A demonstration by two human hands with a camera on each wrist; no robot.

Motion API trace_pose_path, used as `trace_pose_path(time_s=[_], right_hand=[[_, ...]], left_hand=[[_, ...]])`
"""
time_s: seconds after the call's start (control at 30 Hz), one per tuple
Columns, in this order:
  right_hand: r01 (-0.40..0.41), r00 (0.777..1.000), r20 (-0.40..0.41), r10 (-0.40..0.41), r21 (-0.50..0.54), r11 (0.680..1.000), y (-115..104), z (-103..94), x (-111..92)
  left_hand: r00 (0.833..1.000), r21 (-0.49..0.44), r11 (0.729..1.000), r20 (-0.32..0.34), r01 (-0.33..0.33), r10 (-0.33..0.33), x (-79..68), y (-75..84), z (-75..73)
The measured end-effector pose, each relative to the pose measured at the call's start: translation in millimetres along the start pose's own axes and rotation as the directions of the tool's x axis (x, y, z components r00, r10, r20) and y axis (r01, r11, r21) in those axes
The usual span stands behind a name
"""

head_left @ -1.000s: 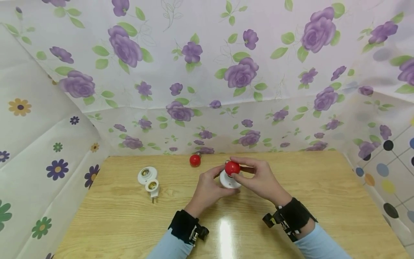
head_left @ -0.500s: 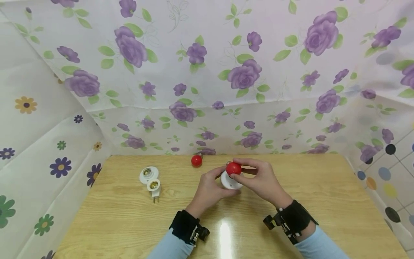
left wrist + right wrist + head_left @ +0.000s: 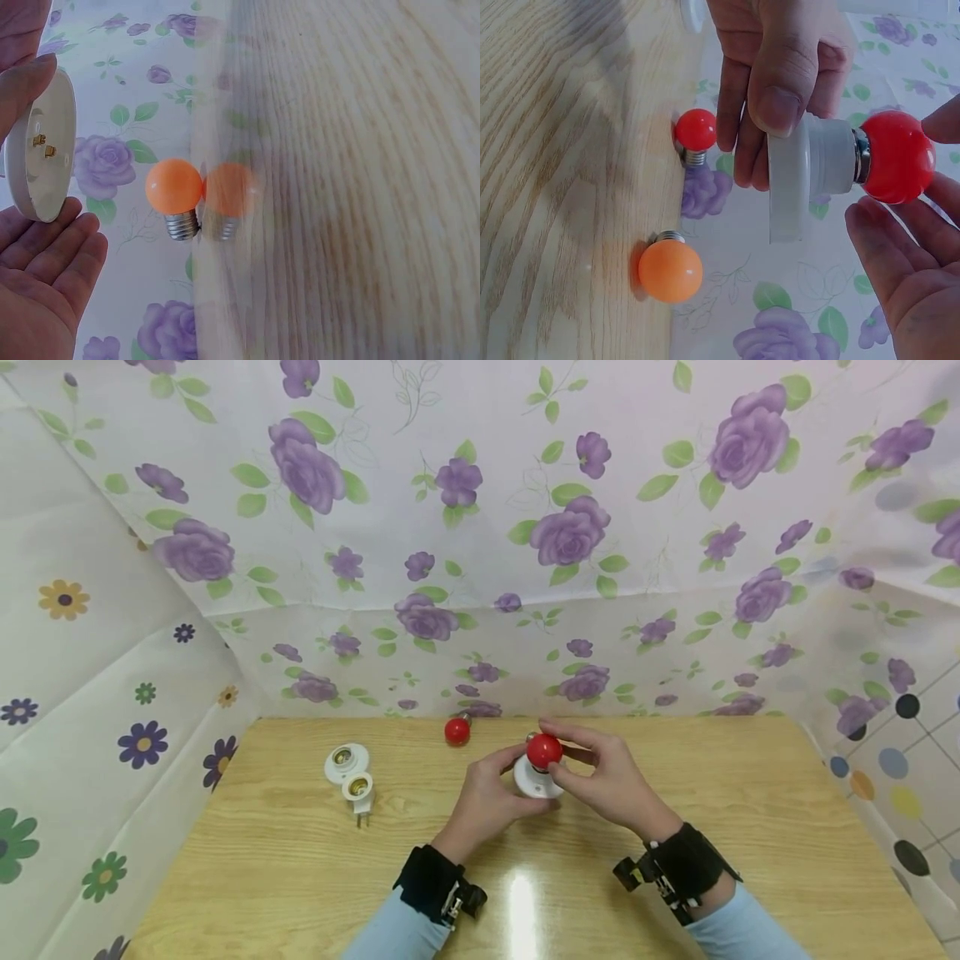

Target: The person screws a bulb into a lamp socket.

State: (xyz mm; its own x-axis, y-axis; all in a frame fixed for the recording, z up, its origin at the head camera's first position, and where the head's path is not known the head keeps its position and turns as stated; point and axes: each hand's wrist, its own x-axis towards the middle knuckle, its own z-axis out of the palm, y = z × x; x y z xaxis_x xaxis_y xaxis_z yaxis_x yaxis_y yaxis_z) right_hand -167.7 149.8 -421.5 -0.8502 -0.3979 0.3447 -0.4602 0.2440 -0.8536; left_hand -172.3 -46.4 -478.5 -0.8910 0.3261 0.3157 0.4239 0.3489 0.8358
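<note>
In the head view a red light bulb (image 3: 543, 751) stands on a white round lamp socket (image 3: 537, 783), held above the wooden table. My left hand (image 3: 483, 797) grips the socket by its rim, thumb on one side and fingers on the other. Around the bulb my right hand (image 3: 611, 777) has its thumb and fingers, pinching it lightly. From the right wrist, a metal ring of the bulb's screw base shows between the red globe (image 3: 900, 157) and the socket's neck (image 3: 832, 156). Small brass contacts show on the socket's underside (image 3: 54, 161) in the left wrist view.
A second red bulb (image 3: 457, 731) lies at the table's back edge. An orange bulb (image 3: 174, 187) lies there too, behind the hands. To the left are another white round socket (image 3: 347, 763) and a plug-in socket with two prongs (image 3: 359, 789). A flowered cloth hangs behind.
My right thumb has slid a little to the right along the red bulb, uncovering more of it. My left hand keeps its grip on the socket. The head view has shifted slightly.
</note>
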Motion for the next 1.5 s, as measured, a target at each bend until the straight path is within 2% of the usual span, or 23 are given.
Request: trace_pose_path(time_s=[0.23,0.6,0.9,1.03,1.2,1.3,1.5], right_hand=[[-0.027,1.000,0.012,0.027,0.023,0.999,-2,0.3,1],[-0.053,0.998,-0.025,0.054,0.031,0.998,-29,1.0,0],[0.012,0.997,-0.078,-0.010,0.021,1.000,-33,4.1,-1],[0.045,0.995,-0.093,-0.045,0.003,0.999,-28,4.7,0],[0.051,0.995,-0.083,-0.051,0.000,0.999,-9,2.8,1],[0.052,0.997,-0.066,-0.051,0.011,0.999,-1,1.3,2],[0.020,1.000,-0.005,-0.020,0.026,0.999,-1,0.9,2]], left_hand=[[1.000,0.010,1.000,-0.003,0.002,-0.001,0.8,0.5,-1.6],[1.000,0.004,1.000,-0.002,0.019,-0.019,0.1,-1.5,-0.3],[1.000,-0.013,1.000,-0.001,0.027,-0.027,-1.0,-0.3,-0.2],[1.000,-0.018,0.999,-0.005,0.029,-0.029,-1.3,-0.3,-0.3],[0.999,-0.010,0.999,-0.009,0.038,-0.038,-1.0,-1.2,-0.9],[0.999,-0.008,0.999,-0.005,0.038,-0.038,-0.8,-1.4,-1.1],[0.999,-0.010,0.999,-0.003,0.035,-0.035,-0.1,-1.0,-1.3]])
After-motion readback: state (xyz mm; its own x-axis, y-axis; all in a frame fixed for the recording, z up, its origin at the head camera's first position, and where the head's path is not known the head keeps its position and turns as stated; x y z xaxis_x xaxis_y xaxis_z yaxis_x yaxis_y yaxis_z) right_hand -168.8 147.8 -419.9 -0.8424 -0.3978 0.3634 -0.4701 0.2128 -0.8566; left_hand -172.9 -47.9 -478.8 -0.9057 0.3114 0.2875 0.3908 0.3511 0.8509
